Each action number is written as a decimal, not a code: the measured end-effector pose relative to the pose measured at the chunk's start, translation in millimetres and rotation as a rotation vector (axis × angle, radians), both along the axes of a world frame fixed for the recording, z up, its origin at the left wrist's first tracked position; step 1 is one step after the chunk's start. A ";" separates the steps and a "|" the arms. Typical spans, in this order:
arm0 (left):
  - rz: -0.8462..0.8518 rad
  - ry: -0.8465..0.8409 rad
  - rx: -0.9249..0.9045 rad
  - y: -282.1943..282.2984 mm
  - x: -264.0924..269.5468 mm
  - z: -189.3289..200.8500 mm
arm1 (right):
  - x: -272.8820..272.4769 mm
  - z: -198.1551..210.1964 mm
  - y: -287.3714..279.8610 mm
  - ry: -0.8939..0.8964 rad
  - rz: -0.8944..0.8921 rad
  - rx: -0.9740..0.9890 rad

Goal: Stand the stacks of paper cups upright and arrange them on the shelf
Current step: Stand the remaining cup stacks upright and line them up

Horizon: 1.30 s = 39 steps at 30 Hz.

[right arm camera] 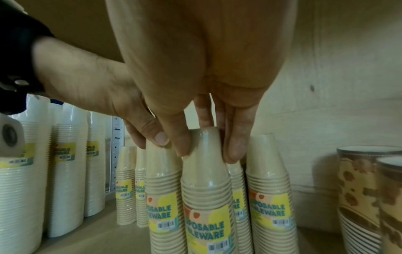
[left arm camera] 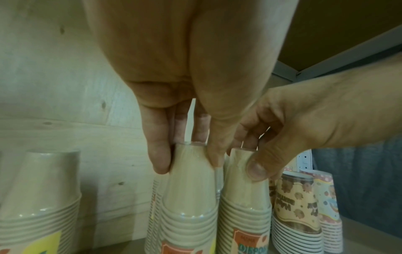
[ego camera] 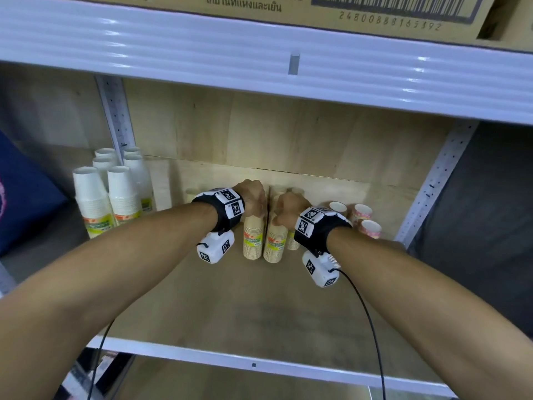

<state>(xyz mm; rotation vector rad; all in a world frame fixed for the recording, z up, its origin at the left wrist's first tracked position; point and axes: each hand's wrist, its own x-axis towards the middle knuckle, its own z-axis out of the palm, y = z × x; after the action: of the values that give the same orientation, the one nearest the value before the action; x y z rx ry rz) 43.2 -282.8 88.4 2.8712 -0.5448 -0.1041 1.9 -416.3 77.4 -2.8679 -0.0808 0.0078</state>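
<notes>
Wooden shelf (ego camera: 230,307) with a pale board back. Left hand (ego camera: 253,197) pinches the top of one kraft stack (ego camera: 253,238), right hand (ego camera: 288,210) pinches the top of the next kraft stack (ego camera: 275,241); both stand upright, touching, directly under the fingertips. Film-wrapped paper: light, top-heavy, wrap looks slippery, walls crush easily (my read), so grip low on the nested rims, not the thin top cup. More kraft stacks behind the fingers, white stacks (ego camera: 95,197) beyond the left hand, patterned stacks (ego camera: 363,217) beyond the right
</notes>
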 end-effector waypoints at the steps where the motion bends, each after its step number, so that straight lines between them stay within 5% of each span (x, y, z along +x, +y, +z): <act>1: 0.001 0.004 -0.015 -1.2 0.5 -0.7 | -0.2 -0.1 -0.7 0.002 0.009 -0.013; 24: -0.030 0.032 -0.047 -9.5 31.3 -20.4 | 23.0 -14.1 -14.5 0.010 0.033 0.066; 39: 0.028 -0.071 -0.100 37.5 49.5 21.5 | 51.8 25.3 14.2 -0.085 -0.005 0.134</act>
<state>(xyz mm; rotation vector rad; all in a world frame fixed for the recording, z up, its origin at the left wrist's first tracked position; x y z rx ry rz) 92.8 -245.3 109.9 2.7922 -0.5076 0.0290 53.6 -402.1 102.7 -2.7337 -0.0871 -0.1157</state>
